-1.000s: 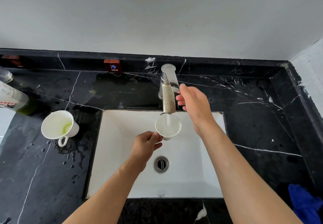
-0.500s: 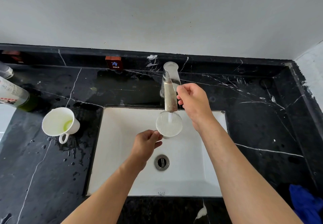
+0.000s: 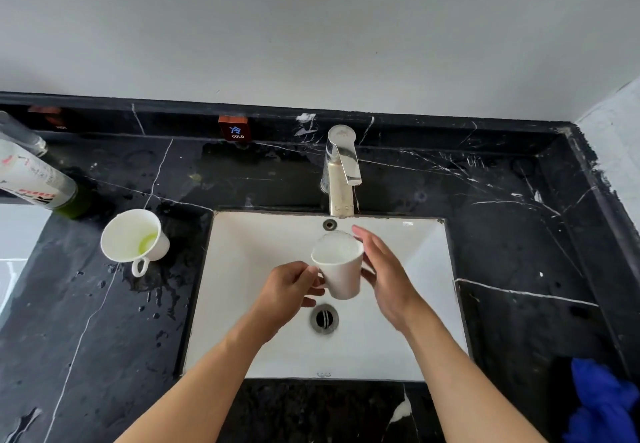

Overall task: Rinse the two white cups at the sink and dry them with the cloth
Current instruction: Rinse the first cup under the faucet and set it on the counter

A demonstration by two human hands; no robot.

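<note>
- 2 bare forearms reach in from 6 o'clock and meet over the white sink (image 3: pixel 242 304).
- Left hand (image 3: pixel 287 290) is curled shut on the handle of a white cup (image 3: pixel 341 269), holding it upright above the basin, just up from the drain (image 3: pixel 324 319), with the mouth tipped slightly away toward 12 o'clock.
- Right hand (image 3: pixel 384 273) is spread open, fingers (image 3: pixel 363 236) extended toward 11 o'clock, palm facing the cup's right wall; it looks to be touching or just beside the wall (contact is hard to confirm), and it grips nothing.
- Faucet (image 3: pixel 341 172) stands at 12 o'clock of the basin, its spout well clear of both hands.
- Second white cup (image 3: pixel 133 240) rests on the wet black marble counter (image 3: pixel 519 235) at 9 o'clock of the sink, handle toward 6 o'clock, with a yellow-green residue inside.
- Blue cloth (image 3: pixel 602 404) lies crumpled on the counter at 4 o'clock, near the frame edge.
- Bottle (image 3: pixel 31 176) lies tilted at 10 o'clock, partly cut off.
</note>
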